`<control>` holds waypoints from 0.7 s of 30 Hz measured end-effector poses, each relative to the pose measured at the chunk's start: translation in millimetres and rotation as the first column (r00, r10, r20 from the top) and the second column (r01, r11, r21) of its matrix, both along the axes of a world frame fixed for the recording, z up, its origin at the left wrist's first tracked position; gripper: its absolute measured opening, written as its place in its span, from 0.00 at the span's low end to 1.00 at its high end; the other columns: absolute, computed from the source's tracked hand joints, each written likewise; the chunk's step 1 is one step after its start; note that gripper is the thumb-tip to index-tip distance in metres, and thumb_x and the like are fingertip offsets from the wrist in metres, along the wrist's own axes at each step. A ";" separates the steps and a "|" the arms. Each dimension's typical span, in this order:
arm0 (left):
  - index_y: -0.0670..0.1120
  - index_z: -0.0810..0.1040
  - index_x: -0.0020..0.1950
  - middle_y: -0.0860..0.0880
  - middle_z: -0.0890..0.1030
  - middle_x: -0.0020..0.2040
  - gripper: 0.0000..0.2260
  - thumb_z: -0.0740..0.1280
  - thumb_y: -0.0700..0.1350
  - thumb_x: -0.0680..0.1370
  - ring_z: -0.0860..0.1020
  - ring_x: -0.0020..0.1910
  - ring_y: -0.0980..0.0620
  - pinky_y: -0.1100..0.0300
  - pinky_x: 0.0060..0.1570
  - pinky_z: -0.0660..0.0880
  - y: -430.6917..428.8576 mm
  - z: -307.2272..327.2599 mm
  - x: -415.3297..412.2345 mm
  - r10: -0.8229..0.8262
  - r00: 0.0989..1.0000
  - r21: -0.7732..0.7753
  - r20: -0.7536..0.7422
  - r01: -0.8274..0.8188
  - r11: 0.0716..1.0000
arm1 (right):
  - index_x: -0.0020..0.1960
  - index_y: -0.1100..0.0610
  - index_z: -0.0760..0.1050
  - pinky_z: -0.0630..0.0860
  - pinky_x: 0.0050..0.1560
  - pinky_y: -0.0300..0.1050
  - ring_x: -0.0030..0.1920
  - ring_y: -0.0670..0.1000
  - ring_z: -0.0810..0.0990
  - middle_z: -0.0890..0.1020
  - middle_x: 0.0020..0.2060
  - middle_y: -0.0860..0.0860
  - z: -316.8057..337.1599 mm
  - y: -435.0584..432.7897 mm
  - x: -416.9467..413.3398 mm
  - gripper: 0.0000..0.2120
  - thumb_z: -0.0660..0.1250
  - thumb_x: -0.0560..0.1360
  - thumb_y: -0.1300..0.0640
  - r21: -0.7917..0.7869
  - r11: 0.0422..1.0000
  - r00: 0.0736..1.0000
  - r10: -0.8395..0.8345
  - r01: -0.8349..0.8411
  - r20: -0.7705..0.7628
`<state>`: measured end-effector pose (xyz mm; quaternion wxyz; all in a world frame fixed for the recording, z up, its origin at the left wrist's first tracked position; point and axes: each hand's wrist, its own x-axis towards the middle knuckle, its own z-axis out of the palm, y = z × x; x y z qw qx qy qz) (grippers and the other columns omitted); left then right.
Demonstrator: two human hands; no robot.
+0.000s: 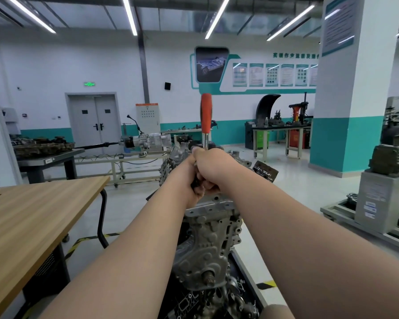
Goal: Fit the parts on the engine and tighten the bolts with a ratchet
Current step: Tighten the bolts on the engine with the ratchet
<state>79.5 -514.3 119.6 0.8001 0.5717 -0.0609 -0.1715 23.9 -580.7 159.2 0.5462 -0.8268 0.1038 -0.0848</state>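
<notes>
Probable step: tightening a bolt on top of the engine point(207, 238).

The right grip point(213, 166) is closed round the steel shank of the ratchet point(206, 113). The orange handle stands upright above this grip. The left grip point(189, 180) touches the right grip on its left side. It is curled round a dark part point(195, 186) just below the right grip. It cannot be told whether this part is the socket. Both grips hide the bolt. The engine lies directly beneath the grips and extends toward the person.

Recommended procedure:
1. Hold the drive square on the bolt with the left grip.
2. Shift the right grip up onto the orange handle for leverage.
3. Swing in short, even strokes.

Caution: a tilted drive may slip and round the bolt head.
</notes>
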 end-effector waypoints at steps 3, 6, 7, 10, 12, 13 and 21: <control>0.48 0.77 0.39 0.51 0.68 0.23 0.18 0.61 0.59 0.79 0.64 0.17 0.56 0.69 0.15 0.56 -1.6 -0.8 -1.1 0.066 0.997 0.013 -0.027 -0.066 0.998 | 0.40 0.58 0.69 0.70 0.26 0.38 0.24 0.51 0.72 0.75 0.28 0.53 -3.9 -2.3 4.7 0.18 0.54 0.82 0.47 -0.320 0.947 0.997 0.015 0.010 0.076; 0.49 0.76 0.40 0.53 0.69 0.21 0.16 0.62 0.58 0.80 0.62 0.17 0.58 0.68 0.16 0.57 -1.5 -1.9 -0.5 0.083 0.994 -0.039 -0.065 -0.085 0.996 | 0.40 0.53 0.68 0.69 0.31 0.43 0.31 0.51 0.76 0.77 0.33 0.50 -6.8 -1.8 9.6 0.17 0.55 0.80 0.42 -0.627 0.769 0.988 -0.035 0.122 0.149; 0.49 0.74 0.39 0.53 0.68 0.20 0.16 0.62 0.58 0.80 0.61 0.16 0.58 0.68 0.16 0.57 -1.0 -2.2 0.1 0.075 0.995 -0.057 -0.068 -0.079 0.995 | 0.39 0.53 0.68 0.67 0.31 0.43 0.32 0.51 0.76 0.77 0.33 0.50 -7.5 -2.1 11.2 0.19 0.55 0.79 0.40 -0.699 0.693 0.980 -0.051 0.174 0.193; 0.50 0.71 0.36 0.54 0.68 0.20 0.18 0.61 0.59 0.81 0.61 0.16 0.58 0.68 0.17 0.56 -0.5 -3.9 1.1 0.061 0.995 -0.096 -0.079 -0.069 0.993 | 0.35 0.52 0.66 0.65 0.28 0.42 0.29 0.50 0.74 0.75 0.29 0.49 -10.2 -3.7 16.1 0.25 0.53 0.76 0.31 -0.793 0.534 0.946 -0.047 0.295 0.321; 0.51 0.72 0.37 0.54 0.68 0.22 0.17 0.62 0.60 0.79 0.61 0.18 0.59 0.67 0.18 0.55 -1.7 -5.0 0.4 0.060 0.995 -0.101 -0.078 -0.068 0.993 | 0.34 0.52 0.65 0.64 0.28 0.41 0.28 0.50 0.74 0.75 0.29 0.49 -10.6 -3.5 19.7 0.25 0.52 0.77 0.32 -0.800 0.506 0.938 -0.058 0.322 0.341; 0.51 0.73 0.38 0.54 0.68 0.23 0.16 0.63 0.60 0.79 0.61 0.19 0.59 0.67 0.18 0.54 -2.5 -5.5 0.2 0.062 0.995 -0.098 -0.078 -0.070 0.993 | 0.34 0.52 0.64 0.65 0.28 0.41 0.29 0.50 0.74 0.76 0.29 0.49 -10.2 -4.1 21.8 0.23 0.53 0.78 0.35 -0.793 0.520 0.942 -0.081 0.318 0.325; 0.49 0.73 0.37 0.53 0.67 0.22 0.16 0.66 0.60 0.77 0.63 0.20 0.59 0.68 0.19 0.54 -2.4 -11.1 -2.2 0.042 0.993 -0.134 -0.113 -0.057 0.989 | 0.43 0.54 0.71 0.78 0.45 0.50 0.41 0.54 0.80 0.79 0.38 0.51 -8.6 -5.8 31.1 0.17 0.53 0.80 0.43 -0.608 0.772 0.979 -0.089 0.186 0.186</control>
